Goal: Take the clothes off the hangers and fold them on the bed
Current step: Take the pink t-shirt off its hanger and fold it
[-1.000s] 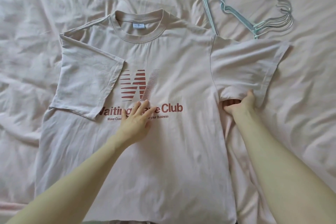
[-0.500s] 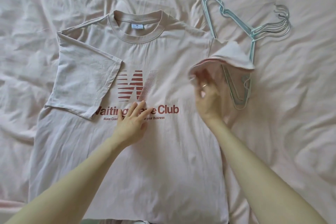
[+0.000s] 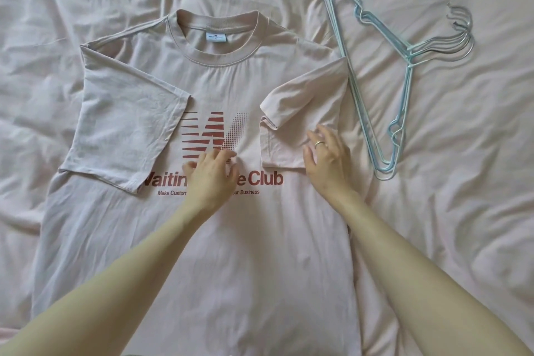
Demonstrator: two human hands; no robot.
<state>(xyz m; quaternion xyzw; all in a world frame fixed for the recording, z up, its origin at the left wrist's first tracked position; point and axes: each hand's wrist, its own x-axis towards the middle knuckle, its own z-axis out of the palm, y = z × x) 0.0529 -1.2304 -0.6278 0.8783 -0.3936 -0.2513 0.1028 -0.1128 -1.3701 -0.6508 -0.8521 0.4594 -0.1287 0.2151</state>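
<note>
Since the earlier frames, the sleeve (image 3: 303, 113) on the person's right has come over from lying spread on the sheet to lying folded inward across the chest of the T-shirt (image 3: 202, 254), uncovering the hangers (image 3: 384, 89) it had partly hidden. One T-shirt lies face up and flat on the bed (image 3: 462, 211), its ribbed round collar at the far end and its hem toward the person. It is a soft pale pinkish-beige knit with a dull red print: a striped letter M with a dotted fade above lines of lettering. The other sleeve (image 3: 124, 121) is also folded inward over the front, so both short sleeves now lie on the chest.

The left hand (image 3: 212, 175) presses down on the middle of the print, fingers spread and somewhat bent, holding nothing. The right hand (image 3: 325, 154), with a ring on one finger, rests on the lower edge of the newly folded sleeve, fingers loosely spread and gripping nothing.

Several thin wire hangers, pale blue with bare grey metal hooks, lie stacked in one pile on the sheet just right of the shirt; their exact count cannot be told. The bed sheet is a wrinkled pale pink fabric.
</note>
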